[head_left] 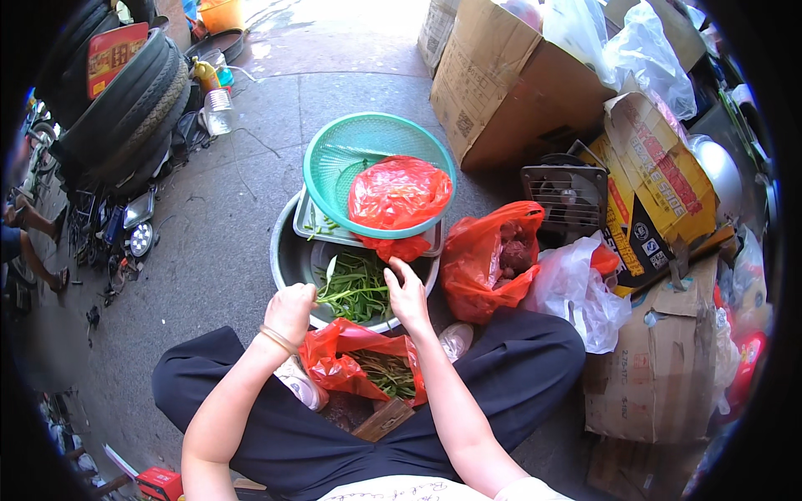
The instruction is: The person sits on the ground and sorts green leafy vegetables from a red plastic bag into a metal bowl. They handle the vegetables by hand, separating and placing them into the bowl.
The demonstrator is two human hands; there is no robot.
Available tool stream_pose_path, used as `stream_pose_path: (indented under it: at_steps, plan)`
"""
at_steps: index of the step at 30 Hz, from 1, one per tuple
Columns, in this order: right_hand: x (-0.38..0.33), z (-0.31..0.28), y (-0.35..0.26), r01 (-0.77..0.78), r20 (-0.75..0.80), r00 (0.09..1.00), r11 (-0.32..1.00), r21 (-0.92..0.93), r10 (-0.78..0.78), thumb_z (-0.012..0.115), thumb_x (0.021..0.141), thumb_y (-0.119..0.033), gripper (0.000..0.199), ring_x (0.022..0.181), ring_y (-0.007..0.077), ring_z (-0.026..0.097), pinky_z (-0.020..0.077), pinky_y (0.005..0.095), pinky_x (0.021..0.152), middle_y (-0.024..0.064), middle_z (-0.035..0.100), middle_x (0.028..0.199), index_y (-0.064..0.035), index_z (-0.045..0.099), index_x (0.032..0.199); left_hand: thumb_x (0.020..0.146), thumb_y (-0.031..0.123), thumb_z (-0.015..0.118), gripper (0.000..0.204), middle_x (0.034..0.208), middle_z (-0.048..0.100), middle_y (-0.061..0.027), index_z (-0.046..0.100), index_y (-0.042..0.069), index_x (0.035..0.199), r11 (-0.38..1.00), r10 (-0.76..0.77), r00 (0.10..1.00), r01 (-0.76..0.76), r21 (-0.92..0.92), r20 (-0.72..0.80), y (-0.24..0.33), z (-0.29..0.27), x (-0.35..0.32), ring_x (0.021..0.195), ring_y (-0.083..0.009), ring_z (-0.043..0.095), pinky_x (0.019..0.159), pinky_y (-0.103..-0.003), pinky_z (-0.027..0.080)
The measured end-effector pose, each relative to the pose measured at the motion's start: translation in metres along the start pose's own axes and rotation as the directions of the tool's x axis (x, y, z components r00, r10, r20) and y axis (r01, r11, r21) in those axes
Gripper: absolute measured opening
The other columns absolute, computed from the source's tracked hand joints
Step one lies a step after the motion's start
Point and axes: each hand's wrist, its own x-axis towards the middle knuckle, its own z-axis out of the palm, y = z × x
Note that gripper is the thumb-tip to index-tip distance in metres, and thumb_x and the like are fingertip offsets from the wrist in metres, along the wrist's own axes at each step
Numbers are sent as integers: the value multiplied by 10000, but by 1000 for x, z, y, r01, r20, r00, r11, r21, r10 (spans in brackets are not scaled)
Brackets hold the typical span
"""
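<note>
The leafy green stems (355,290) lie in the steel basin (288,255), light, floppy and snappable, so I'd grab low on the stalk. Left hand (290,311) is fisted round some stems, right hand (407,294) pinches others. A red bag of trimmings (334,367) sits just below.
</note>
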Motion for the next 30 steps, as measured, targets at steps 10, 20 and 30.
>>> stream_pose_path:
  at_steps: [10,20,30]
  plan:
    - [-25,-18,8,-367,644,697,928,-60,317,493,818,-157,167,653,93,560,450,236,583,39,598,725,-23,588,845,693,106,613,122,690,570,-136,546,38,769,999,-32,997,31,-15,-72,-22,21,15,687,-308,571,604,-387,455]
    - [-128,36,123,196,614,672,700,-686,413,467,796,-219,223,862,321,572,455,418,747,186,588,898,-36,547,895,678,4,551,161,739,595,-149,584,22,835,913,164,979,-104,-395,121,13,58,-3,702,-290,592,628,-352,476]
    - [-118,31,129,81,654,558,751,-655,511,601,712,-228,221,810,282,587,455,371,719,148,612,878,-109,621,896,720,98,538,201,918,615,-155,627,56,895,956,-228,577,-23,294,784,-3,132,-54,876,-264,596,760,-348,476]
